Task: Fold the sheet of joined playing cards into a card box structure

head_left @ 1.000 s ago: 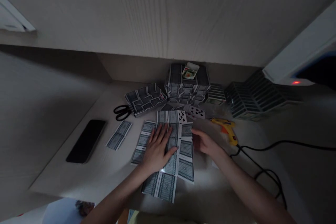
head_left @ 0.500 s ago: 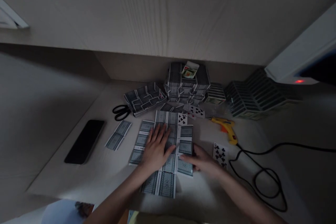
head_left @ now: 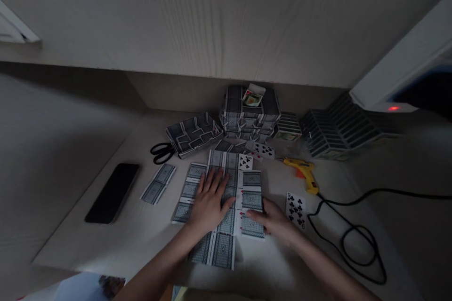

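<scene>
Blue-backed playing cards joined edge to edge form a flat cross-shaped sheet point(head_left: 223, 250) in front of me. My left hand point(head_left: 207, 203) lies flat on its middle with the fingers spread. At the sheet's right side, my right hand point(head_left: 274, 218) grips the outer edge of a strip of playing cards point(head_left: 252, 179), thumb on top and the other fingers under it. A little red shows along the strip's inner edge. One card at the sheet's top right, an eight of clubs point(head_left: 246, 162), is face up. Right of my right hand lies a nine of clubs point(head_left: 295, 209).
A yellow glue gun point(head_left: 304, 173) lies on the right, its black cord point(head_left: 348, 240) looping below. Black scissors point(head_left: 162, 151), a card tray point(head_left: 194, 134) and a stacked card box point(head_left: 249, 115) stand behind. A phone point(head_left: 112, 193) and joined card pair point(head_left: 158, 183) lie left.
My right hand has shifted slightly right with the strip's edge, and its outer side has swung out a little; red marks now show on its inner edge. My left hand stays in place.
</scene>
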Tool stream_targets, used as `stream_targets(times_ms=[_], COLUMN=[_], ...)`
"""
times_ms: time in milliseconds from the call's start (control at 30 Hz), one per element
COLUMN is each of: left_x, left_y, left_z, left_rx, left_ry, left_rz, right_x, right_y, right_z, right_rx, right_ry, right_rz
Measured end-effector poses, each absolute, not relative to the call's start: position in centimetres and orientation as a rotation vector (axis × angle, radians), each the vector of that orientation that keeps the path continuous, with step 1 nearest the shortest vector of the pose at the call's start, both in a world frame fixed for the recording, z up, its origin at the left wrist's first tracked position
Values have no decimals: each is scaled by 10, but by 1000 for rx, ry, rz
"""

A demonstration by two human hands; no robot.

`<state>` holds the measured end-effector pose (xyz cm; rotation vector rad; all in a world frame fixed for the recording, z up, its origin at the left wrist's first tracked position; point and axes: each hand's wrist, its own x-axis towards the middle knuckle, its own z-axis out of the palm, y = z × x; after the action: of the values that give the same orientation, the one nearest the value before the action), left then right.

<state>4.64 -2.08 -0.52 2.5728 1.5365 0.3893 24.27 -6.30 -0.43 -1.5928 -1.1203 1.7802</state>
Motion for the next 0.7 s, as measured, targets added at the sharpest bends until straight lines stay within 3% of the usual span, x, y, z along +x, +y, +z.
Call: stream_targets(times_ms=[233, 433, 700], left_x=[50, 45, 35], left_y=[-39, -46, 40], left_z=[-11, -5, 20], left_rx=[2521, 2429, 2311], left_ry=[1683, 1710, 1464], left_rz=[371, 418, 774], right_x=[244, 244, 247], right_y=[-30, 1, 17], right_z=[-20, -30, -10], right_rx=[-1707, -1596, -1518], right_ry=[-1271, -1306, -1588], right_rz=[1180, 1162, 988])
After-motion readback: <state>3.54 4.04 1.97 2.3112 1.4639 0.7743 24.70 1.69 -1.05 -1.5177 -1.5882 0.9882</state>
